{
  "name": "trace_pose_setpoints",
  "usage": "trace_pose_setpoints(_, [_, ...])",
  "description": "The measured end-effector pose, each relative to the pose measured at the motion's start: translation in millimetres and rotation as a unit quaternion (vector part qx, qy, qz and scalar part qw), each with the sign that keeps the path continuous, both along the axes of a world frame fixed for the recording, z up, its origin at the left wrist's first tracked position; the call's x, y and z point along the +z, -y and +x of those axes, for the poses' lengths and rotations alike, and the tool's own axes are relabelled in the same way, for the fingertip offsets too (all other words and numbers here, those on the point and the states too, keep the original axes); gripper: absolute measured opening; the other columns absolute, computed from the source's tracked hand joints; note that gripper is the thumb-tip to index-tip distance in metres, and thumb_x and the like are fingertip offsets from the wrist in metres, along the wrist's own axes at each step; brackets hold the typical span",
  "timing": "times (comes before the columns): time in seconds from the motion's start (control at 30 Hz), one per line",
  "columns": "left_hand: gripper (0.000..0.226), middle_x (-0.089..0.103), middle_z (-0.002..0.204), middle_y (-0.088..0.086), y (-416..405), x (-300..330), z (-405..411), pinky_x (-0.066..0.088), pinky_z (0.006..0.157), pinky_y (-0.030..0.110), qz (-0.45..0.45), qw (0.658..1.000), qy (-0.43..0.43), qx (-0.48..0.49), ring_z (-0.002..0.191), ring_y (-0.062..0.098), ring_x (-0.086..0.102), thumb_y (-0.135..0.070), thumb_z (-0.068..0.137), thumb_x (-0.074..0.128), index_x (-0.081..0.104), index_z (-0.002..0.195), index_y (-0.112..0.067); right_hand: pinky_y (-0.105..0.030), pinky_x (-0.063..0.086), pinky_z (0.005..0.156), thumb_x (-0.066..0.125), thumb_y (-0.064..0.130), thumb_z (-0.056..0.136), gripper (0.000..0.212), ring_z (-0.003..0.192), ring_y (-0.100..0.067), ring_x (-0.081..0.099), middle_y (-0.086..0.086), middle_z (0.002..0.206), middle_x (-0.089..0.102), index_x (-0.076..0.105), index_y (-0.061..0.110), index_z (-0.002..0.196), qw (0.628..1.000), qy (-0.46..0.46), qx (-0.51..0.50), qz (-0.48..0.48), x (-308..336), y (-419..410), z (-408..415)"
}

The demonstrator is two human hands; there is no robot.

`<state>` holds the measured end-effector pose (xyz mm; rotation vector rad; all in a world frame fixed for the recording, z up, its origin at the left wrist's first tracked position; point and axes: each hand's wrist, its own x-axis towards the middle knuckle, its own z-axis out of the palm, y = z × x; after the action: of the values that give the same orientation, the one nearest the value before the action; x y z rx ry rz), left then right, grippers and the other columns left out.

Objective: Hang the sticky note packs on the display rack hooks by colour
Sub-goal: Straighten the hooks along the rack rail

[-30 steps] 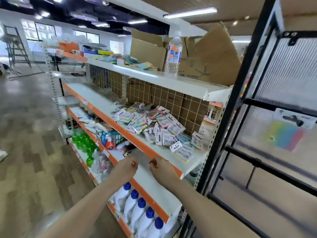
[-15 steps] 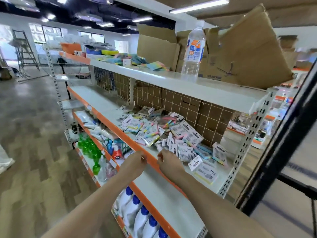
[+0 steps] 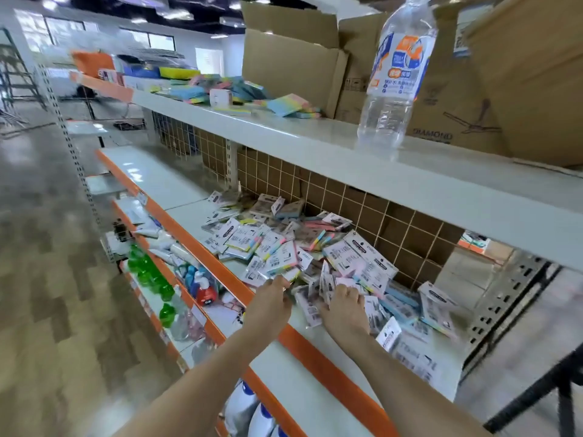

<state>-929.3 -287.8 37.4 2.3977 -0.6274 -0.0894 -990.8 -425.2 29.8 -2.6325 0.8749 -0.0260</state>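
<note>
Several sticky note packs [image 3: 315, 247] lie in a loose heap on the white middle shelf [image 3: 176, 184], most with white label cards and pastel pink, blue or yellow-green edges. My left hand [image 3: 271, 305] reaches into the near side of the heap and pinches the corner of a pack with a yellow-green edge [image 3: 279, 274]. Beside it, my right hand [image 3: 344, 307] curls its fingers over a pink pack [image 3: 326, 279] that stands on edge. Only a black bar of the display rack [image 3: 533, 392] shows at the lower right; its hooks are out of view.
The top shelf holds a clear water bottle [image 3: 394, 83], open cardboard boxes [image 3: 293, 67] and loose coloured pads [image 3: 220, 93]. Lower shelves hold green bottles [image 3: 148, 272] and white bottles with blue caps [image 3: 249, 411]. A wire grid backs the shelf. The aisle floor lies to the left.
The view has swung left from the black rack toward the shelf. Both hands moved up from the orange shelf edge into the heap of packs and closed on packs there.
</note>
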Motion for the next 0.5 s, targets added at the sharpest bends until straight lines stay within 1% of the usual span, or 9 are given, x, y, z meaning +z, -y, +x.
trace_pose_setpoints(0.03, [0.035,0.054,0.121,0.007,3,-1,5,0.048,0.068,0.033,0.003,1.0,0.002,-0.003,0.094,0.024,0.058,-0.009,0.093,0.043,0.047,0.127,-0.016,-0.042,0.029,0.111,0.04,0.041,0.099,0.064,0.137,-0.035,0.022,-0.021,0.148,0.025,0.021,-0.001,0.143,1.0,-0.01,0.007,-0.007,-1,1,1])
trace_pose_setpoints(0.1, [0.042,0.05,0.127,0.01,8,-1,17,0.045,0.079,0.035,0.013,1.0,0.018,-0.018,0.11,0.026,0.05,-0.008,0.092,0.045,0.042,0.133,-0.014,-0.041,0.026,0.114,0.041,0.033,0.101,0.059,0.139,-0.034,0.018,-0.019,0.15,0.022,0.019,-0.001,0.144,0.999,-0.025,0.018,-0.03,-1,0,3])
trace_pose_setpoints(0.13, [0.043,0.049,0.128,0.011,11,-2,24,0.044,0.084,0.036,0.023,0.999,0.029,-0.029,0.115,0.027,0.046,-0.008,0.092,0.046,0.041,0.134,-0.013,-0.04,0.029,0.113,0.045,0.027,0.099,0.06,0.139,-0.033,0.017,-0.018,0.151,0.02,0.018,0.0,0.145,0.999,-0.021,0.013,-0.033,0,-1,4])
trace_pose_setpoints(0.2, [0.042,0.047,0.127,0.013,15,-6,40,0.043,0.09,0.038,0.038,0.997,0.049,-0.049,0.117,0.028,0.043,-0.008,0.092,0.046,0.039,0.133,-0.011,-0.038,0.037,0.107,0.054,0.017,0.094,0.065,0.139,-0.032,0.016,-0.015,0.15,0.019,0.018,0.004,0.146,1.0,0.0,-0.012,-0.025,-5,0,8])
trace_pose_setpoints(0.27, [0.041,0.045,0.129,0.013,19,-11,56,0.043,0.094,0.037,0.049,0.994,0.07,-0.063,0.121,0.028,0.041,-0.006,0.092,0.046,0.039,0.132,-0.009,-0.038,0.04,0.104,0.055,0.017,0.093,0.063,0.138,-0.032,0.018,-0.014,0.149,0.019,0.022,0.008,0.146,0.998,0.041,-0.035,-0.01,-13,-1,11])
trace_pose_setpoints(0.33, [0.042,0.044,0.132,0.012,24,-20,71,0.039,0.1,0.034,0.071,0.988,0.105,-0.083,0.124,0.027,0.04,-0.008,0.092,0.047,0.039,0.133,-0.009,-0.04,0.034,0.109,0.055,0.026,0.094,0.057,0.138,-0.032,0.018,-0.014,0.15,0.018,0.031,0.015,0.145,0.994,0.087,-0.071,0.004,-22,-3,13])
trace_pose_setpoints(0.4, [0.04,0.047,0.132,0.011,28,-30,84,0.036,0.104,0.033,0.091,0.978,0.162,-0.099,0.125,0.026,0.043,-0.012,0.092,0.05,0.042,0.131,-0.009,-0.042,0.02,0.113,0.057,0.029,0.093,0.05,0.138,-0.032,0.014,-0.014,0.152,0.017,0.041,0.021,0.14,0.987,0.125,-0.104,-0.002,-33,-5,16])
trace_pose_setpoints(0.43, [0.039,0.05,0.129,0.011,29,-34,88,0.037,0.103,0.035,0.095,0.974,0.18,-0.103,0.123,0.028,0.046,-0.014,0.09,0.053,0.045,0.128,-0.008,-0.044,0.016,0.114,0.056,0.025,0.093,0.047,0.139,-0.033,0.012,-0.012,0.153,0.016,0.044,0.023,0.139,0.988,0.111,-0.109,-0.016,-36,-9,15])
trace_pose_setpoints(0.5, [0.037,0.056,0.122,0.015,30,-41,99,0.044,0.096,0.044,0.079,0.971,0.198,-0.107,0.116,0.033,0.054,-0.016,0.086,0.062,0.052,0.12,-0.006,-0.045,0.017,0.117,0.051,0.012,0.093,0.051,0.139,-0.031,0.01,-0.008,0.152,0.015,0.04,0.025,0.141,0.986,0.101,-0.129,-0.029,-43,-15,17])
